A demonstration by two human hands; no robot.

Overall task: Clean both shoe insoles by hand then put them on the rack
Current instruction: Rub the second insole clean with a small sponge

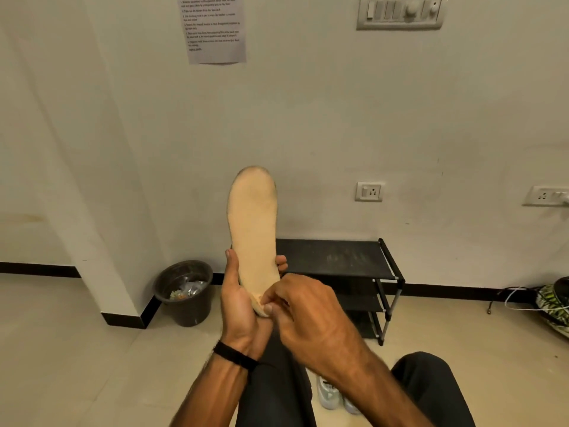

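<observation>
Both hands hold one insole [254, 223] upright: left hand [238, 298] grips its heel, right hand [303, 306] pinches there, rack [335, 257] at three o'clock.

Insole [253, 223]: tan, foam-like, one seen. Held upright, toe end up, heel end down, broad face toward camera. Edge of the toe dark and grimy; faint smudges on the face. Heel end sits between two hands, in front of the rack's left end.

Rack [332, 257]: black, low, tiered, against the wall. Top shelf dusty with pale scuffs. Lower shelves partly hidden.
</observation>
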